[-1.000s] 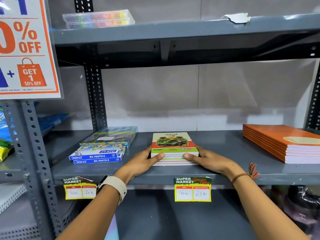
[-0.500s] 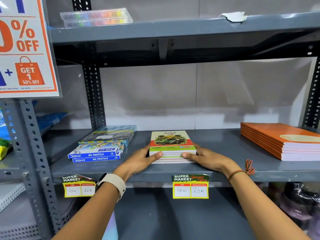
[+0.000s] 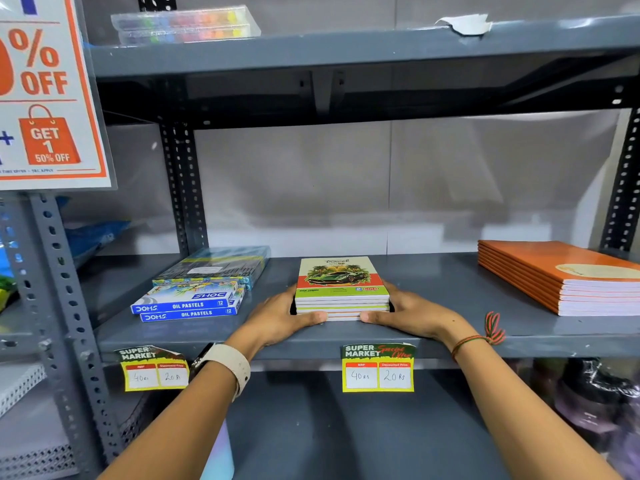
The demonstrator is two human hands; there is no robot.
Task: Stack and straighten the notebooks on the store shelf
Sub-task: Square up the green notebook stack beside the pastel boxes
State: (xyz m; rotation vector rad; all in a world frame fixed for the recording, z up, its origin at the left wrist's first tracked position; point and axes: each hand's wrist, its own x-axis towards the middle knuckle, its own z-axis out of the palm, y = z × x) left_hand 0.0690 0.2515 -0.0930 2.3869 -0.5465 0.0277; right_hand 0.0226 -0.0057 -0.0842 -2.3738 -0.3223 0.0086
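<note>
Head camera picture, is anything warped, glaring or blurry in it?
Head view: wide-angle bending bows the upper shelf and leans the right upright; soft glare washes the crayon box; the car notebooks look sharp; the bottom corners are blurred.

Notebooks point(image 3: 341, 289) btwn pastels point(image 3: 187, 308), orange stack point(image 3: 568, 275)

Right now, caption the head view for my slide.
Both hands, left hand and right hand, square up a notebook stack on the grey shelf.

Car-cover notebook stack point(image 3: 341, 289) lies flat, mid-shelf near front edge, edges roughly flush. Orange notebook stack point(image 3: 568, 275) lies flat at far right, angled, squared up.
</note>
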